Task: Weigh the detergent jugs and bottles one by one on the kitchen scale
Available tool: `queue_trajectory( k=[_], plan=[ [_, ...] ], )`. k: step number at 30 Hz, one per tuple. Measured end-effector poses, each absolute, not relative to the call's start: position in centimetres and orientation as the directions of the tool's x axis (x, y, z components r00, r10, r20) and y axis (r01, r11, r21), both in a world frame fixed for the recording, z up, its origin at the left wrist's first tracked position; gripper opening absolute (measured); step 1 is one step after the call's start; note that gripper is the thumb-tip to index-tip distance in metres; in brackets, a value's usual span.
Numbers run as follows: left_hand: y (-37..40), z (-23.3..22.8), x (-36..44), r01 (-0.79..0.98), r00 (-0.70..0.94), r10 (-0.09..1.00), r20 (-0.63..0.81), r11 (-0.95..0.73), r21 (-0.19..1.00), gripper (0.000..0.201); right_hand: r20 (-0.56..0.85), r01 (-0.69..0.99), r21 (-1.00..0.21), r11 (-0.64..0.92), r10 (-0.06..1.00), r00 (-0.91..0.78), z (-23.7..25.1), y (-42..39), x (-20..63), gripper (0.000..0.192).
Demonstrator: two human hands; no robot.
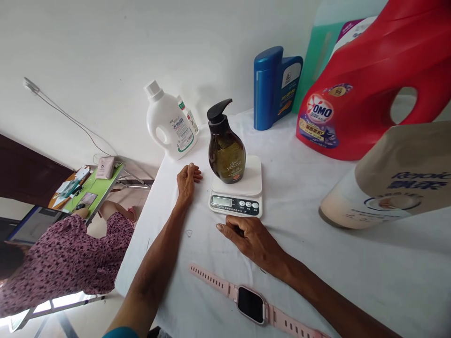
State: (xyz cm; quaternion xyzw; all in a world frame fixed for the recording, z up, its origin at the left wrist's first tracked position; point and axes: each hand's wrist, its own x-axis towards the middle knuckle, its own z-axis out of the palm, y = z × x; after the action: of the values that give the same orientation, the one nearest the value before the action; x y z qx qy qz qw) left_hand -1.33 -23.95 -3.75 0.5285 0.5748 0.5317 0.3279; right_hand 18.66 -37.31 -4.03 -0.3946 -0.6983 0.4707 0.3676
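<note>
A dark brown pump bottle with a black pump head stands upright on a white kitchen scale. The scale's small display faces me, but its reading is too faint to make out. To the left of the scale, my left hand rests on its side on the cloth, thumb up and fingers loosely extended, holding nothing. Just in front of the scale's button panel lies my right hand, its fingers curled under and its thumb pointing left. Nothing shows in it.
A smartwatch with a pink strap lies in front. White, blue, red OMO and Rejoice bottles stand around the white-clothed table. A seated person is at a green table on the left.
</note>
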Motion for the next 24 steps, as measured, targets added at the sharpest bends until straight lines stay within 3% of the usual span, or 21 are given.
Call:
queue_trajectory(
  k=[7, 16, 24],
  plan=[
    [-23.92, -3.38, -1.24, 0.323, -0.167, 0.967, 0.195, -0.133, 0.937, 0.058, 0.143, 0.226, -0.941, 0.252, 0.901, -0.41, -4.01, -37.29, 18.55, 0.049],
    [-24.0, -3.61, -1.29, 0.407, -0.154, 0.97, 0.187, -0.11, 0.907, 0.034, 0.137, 0.223, -0.943, 0.246, 0.901, -0.412, -3.95, -37.27, 18.6, 0.049],
    [-23.88, -3.94, -1.47, 0.424, -0.13, 0.972, 0.193, -0.122, 0.898, 0.028, 0.136, 0.223, -0.945, 0.241, 0.904, -0.405, -3.99, -37.31, 18.56, 0.05]
  ],
)
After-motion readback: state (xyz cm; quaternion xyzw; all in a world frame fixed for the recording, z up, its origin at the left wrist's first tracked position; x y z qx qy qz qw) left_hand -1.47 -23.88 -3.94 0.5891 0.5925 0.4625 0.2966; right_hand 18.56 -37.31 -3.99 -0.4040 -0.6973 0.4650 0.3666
